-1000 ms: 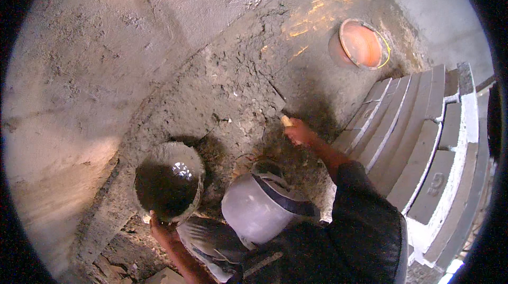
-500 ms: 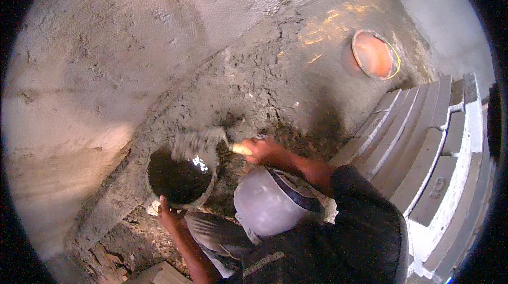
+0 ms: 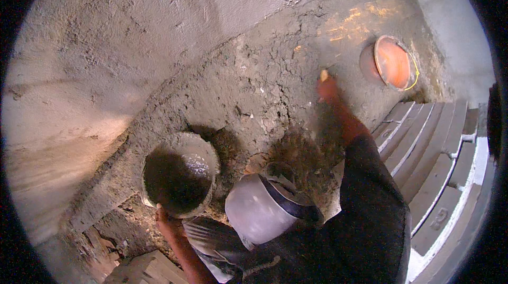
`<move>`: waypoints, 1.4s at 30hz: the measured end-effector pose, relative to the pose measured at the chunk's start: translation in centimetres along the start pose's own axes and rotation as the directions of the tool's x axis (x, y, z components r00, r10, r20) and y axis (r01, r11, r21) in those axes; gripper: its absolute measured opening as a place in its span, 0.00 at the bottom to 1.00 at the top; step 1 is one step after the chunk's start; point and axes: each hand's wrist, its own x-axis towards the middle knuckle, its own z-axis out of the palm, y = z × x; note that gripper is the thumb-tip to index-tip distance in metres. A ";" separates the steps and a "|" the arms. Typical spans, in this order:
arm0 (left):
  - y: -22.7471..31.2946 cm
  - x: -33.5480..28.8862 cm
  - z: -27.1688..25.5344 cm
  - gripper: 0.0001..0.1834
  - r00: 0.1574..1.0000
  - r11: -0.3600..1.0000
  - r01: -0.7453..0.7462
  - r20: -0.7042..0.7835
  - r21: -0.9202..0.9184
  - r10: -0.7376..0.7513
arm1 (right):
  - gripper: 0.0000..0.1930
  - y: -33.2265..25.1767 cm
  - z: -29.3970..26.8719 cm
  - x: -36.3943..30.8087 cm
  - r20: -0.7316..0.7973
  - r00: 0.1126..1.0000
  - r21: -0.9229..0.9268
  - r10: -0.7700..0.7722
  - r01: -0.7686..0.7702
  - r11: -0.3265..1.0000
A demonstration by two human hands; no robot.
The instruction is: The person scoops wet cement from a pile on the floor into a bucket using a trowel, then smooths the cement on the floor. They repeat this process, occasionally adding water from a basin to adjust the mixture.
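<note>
My right hand (image 3: 329, 89) is stretched out to the far right over the wet grey mortar (image 3: 275, 72). It is closed round the pale handle of a trowel (image 3: 324, 75), whose blade I cannot make out here. At lower left, my left hand (image 3: 170, 224) grips the near rim of a round bucket (image 3: 191, 143). The bucket is tilted, with a dark, shiny wet mix inside; shadow hides part of it.
An orange bucket (image 3: 394, 61) with a yellow handle lies tilted at the far right. Stepped rows of grey blocks (image 3: 423, 146) with white joints rise on the right. A rough plastered wall (image 3: 106, 46) stands left. A pale rounded thing (image 3: 262, 207) is near my knees.
My right hand has moved the trowel from beside the bucket out to the far right over the mortar. The trowel blade no longer covers the bucket. My left hand stays on the rim.
</note>
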 end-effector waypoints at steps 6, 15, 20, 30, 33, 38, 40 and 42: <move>-3.9 3.0 -2.9 0.16 0.987 0.981 -0.126 -0.083 0.145 0.139 | 0.06 -9.1 2.2 -11.7 0.371 0.924 0.354 0.089 -0.230 0.907; 0.0 1.3 0.5 0.17 1.000 0.999 0.012 -0.022 0.047 -0.011 | 0.07 -12.8 -0.5 -17.0 0.606 0.793 0.437 -0.060 -0.269 0.859; 1.5 0.0 2.8 0.18 0.994 0.989 0.054 -0.088 -0.138 -0.067 | 0.13 -14.8 -0.8 -20.2 0.514 0.793 0.359 -0.328 0.149 0.922; -1.2 3.2 -0.6 0.20 0.997 0.995 0.054 -0.056 -0.078 -0.059 | 0.21 -21.1 0.3 -25.3 0.445 0.719 0.301 -0.534 0.441 0.846; -0.4 2.1 -0.8 0.20 0.997 0.999 0.050 -0.066 0.001 -0.050 | 0.14 -11.9 -0.1 -15.5 0.180 0.980 0.238 -0.089 0.044 0.970; -2.1 2.2 -2.0 0.16 0.999 0.997 -0.035 0.023 0.062 0.034 | 0.13 -0.4 -1.3 -5.8 0.183 0.983 0.076 -0.031 0.018 0.997; -2.3 2.2 -2.2 0.14 0.998 0.994 -0.051 0.020 -0.096 0.053 | 0.14 -2.5 1.0 -8.1 0.264 0.957 0.089 -0.122 0.101 0.991; -2.1 1.8 -2.1 0.13 1.000 0.991 -0.015 0.012 -0.130 0.017 | 0.15 -4.5 2.1 -11.1 0.338 0.920 0.094 -0.199 0.178 0.980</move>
